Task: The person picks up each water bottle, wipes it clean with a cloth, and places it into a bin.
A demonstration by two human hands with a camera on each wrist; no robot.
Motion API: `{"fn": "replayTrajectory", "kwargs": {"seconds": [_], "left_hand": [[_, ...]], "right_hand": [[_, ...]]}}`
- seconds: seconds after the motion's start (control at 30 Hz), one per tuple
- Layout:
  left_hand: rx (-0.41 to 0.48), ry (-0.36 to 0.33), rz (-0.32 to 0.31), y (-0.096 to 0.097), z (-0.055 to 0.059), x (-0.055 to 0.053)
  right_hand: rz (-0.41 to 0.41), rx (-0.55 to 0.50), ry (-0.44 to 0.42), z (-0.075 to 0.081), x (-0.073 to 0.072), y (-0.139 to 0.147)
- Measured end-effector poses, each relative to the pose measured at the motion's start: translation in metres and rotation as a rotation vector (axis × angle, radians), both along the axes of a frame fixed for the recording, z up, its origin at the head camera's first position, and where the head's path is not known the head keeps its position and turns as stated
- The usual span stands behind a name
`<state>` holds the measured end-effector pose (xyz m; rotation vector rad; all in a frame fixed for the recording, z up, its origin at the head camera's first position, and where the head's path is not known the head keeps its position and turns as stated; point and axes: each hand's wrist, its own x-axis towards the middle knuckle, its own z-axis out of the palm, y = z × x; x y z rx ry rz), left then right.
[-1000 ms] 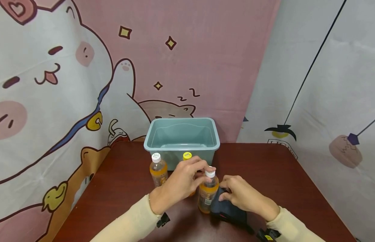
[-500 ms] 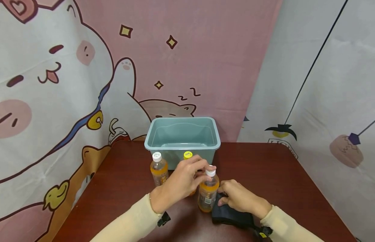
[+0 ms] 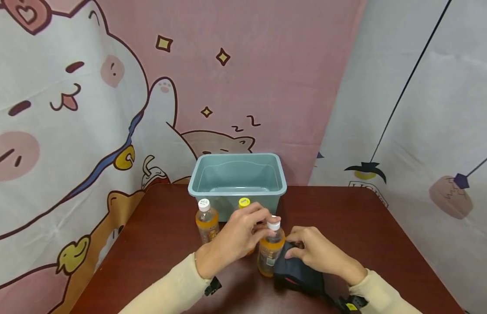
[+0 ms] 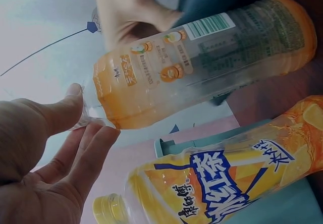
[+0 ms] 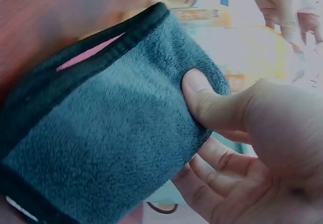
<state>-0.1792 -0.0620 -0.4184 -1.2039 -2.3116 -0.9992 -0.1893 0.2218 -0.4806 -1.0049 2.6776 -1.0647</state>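
Note:
My left hand [image 3: 239,229] pinches the white-capped top of a clear plastic bottle [image 3: 271,253] with an orange label band, which stands upright on the table. Its printed side and barcode show in the left wrist view. In my right hand [image 3: 321,250] is a dark blue-grey plush cloth [image 3: 300,272] with a black border, held between thumb and fingers right beside the bottle's right side. The right wrist view shows the thumb lying on the cloth [image 5: 121,118] and the fingers partly behind it. A slit of pink lining shows at the border.
A yellow-capped iced tea bottle [image 4: 217,183] stands behind my left hand, mostly hidden in the head view. Left of it is another white-capped bottle [image 3: 207,222]. A blue-green plastic bin [image 3: 237,194] sits at the back of the dark red table [image 3: 161,261], before a cartoon-printed curtain.
The right hand and cloth shifted slightly left, then back right beside the bottle, and the cloth changed its tilt. My left hand and the bottle stayed in place.

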Motion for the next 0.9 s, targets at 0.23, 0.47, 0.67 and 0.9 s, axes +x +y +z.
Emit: {"fn": "replayTrajectory", "kwargs": {"seconds": [0.23,0.47,0.67,0.9], "left_hand": [[0.010,0.008,-0.007,-0.001,-0.002,0.001],[0.007,0.006,0.006,-0.002,0.000,0.000],[-0.005,-0.031,0.004,-0.001,0.000,0.000],[0.000,-0.040,0.011,-0.001,0.001,0.001]], "right_hand": [[-0.033,-0.059,0.009,0.023,0.007,0.004],[-0.073,-0.097,0.097,0.039,0.008,0.002],[-0.113,-0.155,0.178,0.048,0.010,-0.006],[-0.161,-0.194,0.201,0.051,0.013,-0.015]]}}
